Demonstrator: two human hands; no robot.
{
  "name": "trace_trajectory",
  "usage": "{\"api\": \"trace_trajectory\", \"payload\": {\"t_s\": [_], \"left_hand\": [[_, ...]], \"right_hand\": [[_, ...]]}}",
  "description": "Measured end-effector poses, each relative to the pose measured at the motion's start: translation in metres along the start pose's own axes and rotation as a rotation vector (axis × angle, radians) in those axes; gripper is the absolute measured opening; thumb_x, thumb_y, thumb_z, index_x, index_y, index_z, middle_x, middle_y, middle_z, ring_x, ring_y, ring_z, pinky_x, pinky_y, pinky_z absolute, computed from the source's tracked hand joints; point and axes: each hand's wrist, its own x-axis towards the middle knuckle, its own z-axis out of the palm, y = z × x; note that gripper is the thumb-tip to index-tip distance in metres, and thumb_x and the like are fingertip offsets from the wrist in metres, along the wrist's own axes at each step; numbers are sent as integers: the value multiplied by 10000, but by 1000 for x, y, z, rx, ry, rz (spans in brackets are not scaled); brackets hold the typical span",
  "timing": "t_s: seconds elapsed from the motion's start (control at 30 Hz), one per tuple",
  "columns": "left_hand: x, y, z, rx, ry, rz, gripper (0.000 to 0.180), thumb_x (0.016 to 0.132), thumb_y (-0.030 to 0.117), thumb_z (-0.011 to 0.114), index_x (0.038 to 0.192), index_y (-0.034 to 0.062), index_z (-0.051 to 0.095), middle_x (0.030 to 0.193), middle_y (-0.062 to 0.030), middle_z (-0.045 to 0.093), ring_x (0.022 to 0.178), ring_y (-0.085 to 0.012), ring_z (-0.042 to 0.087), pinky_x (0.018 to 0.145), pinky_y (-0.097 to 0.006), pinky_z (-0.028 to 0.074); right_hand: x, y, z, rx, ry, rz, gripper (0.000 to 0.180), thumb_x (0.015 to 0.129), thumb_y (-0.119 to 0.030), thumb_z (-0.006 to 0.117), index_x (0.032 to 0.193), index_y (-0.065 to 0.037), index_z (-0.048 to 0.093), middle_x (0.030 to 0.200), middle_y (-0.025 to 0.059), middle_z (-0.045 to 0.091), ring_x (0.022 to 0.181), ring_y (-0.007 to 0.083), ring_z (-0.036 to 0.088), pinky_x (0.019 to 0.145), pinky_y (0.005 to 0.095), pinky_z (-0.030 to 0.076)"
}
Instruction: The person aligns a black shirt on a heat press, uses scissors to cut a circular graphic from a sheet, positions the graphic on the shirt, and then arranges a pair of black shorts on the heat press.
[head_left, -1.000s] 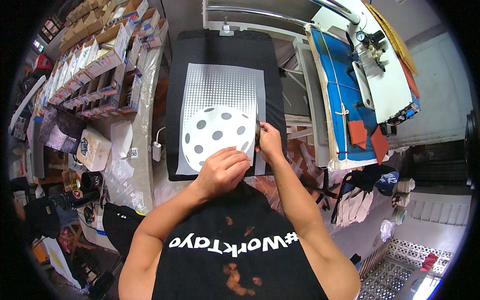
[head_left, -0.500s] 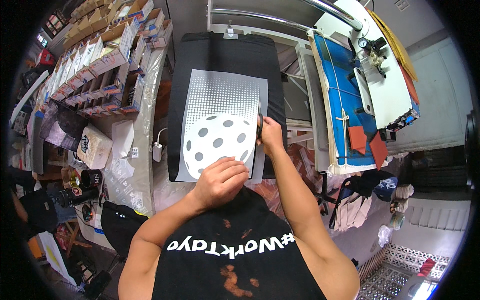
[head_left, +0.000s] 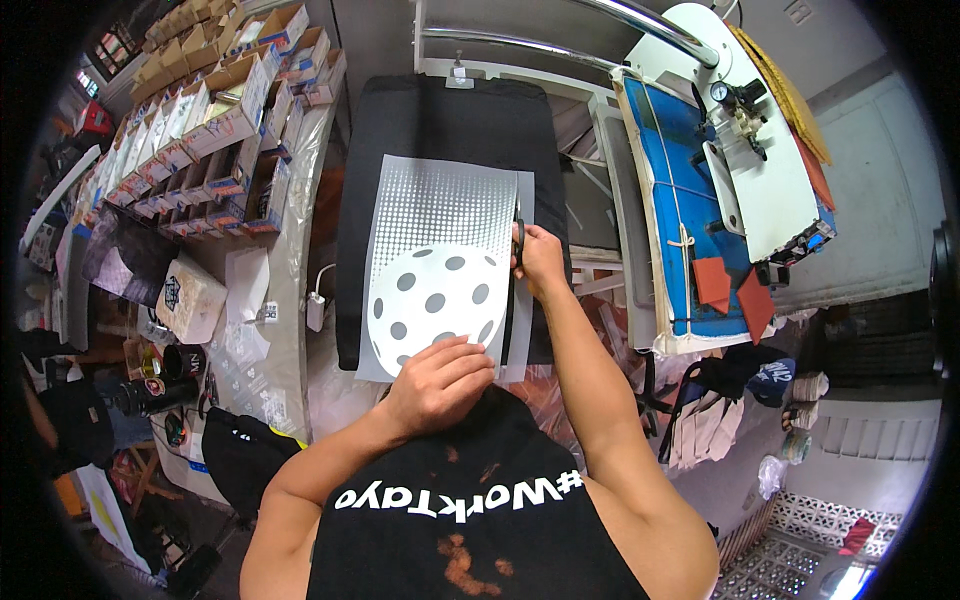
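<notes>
A grey transfer sheet (head_left: 440, 230) printed with a white dotted pattern and a large white ball with grey holes lies on a black fabric-covered platen (head_left: 445, 130). My left hand (head_left: 440, 375) presses down on the sheet's near edge. My right hand (head_left: 540, 258) holds black scissors (head_left: 518, 240) at the sheet's right side, blades along a narrow strip (head_left: 520, 330) that is partly split from the sheet.
Shelves of cardboard boxes (head_left: 200, 110) run along the left, above a plastic-covered table (head_left: 280, 330). A blue and white heat press (head_left: 720, 180) stands on the right with orange pads (head_left: 730, 285). Bags and clutter sit on the floor at right.
My right hand and the scissors have moved farther up along the sheet's right edge, lengthening the cut strip. My left hand stays on the near edge.
</notes>
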Motion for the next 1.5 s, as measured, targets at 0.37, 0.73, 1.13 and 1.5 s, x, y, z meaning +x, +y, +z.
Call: {"api": "trace_trajectory", "payload": {"t_s": [0.37,0.73,1.13,1.5], "left_hand": [[-22,-81,33,601,-198,-682,703,873,573,642,1314,28,601,1320,-187,542,1298,-367,445,1131,-688,193],[11,-148,13,169,-382,-214,473,802,257,787,1196,47,632,1391,-193,539,1362,-385,460,1173,-604,270],[-6,-120,67,224,-244,-70,201,825,63,728,1024,90,746,1136,-64,713,1241,-331,602,1139,-547,392],[-10,-117,72,226,-277,-60,195,839,87,666,1016,79,747,1153,-75,706,1253,-348,587,1129,-565,395]], "right_hand": [[6,-4,-16,-110,209,-75,357,970,-264,676,1239,-34,632,782,58,656,544,123,605,423,280,434],[-136,67,-76,44,-164,28,517,1007,-149,625,1453,-13,404,905,99,631,699,161,650,502,283,536],[-189,122,-53,247,-230,85,579,1004,-215,640,1491,-45,379,990,82,622,820,147,640,656,279,567],[-180,117,-42,194,-202,86,559,1000,-129,627,1488,-4,384,951,70,625,750,121,631,567,248,550]]}}
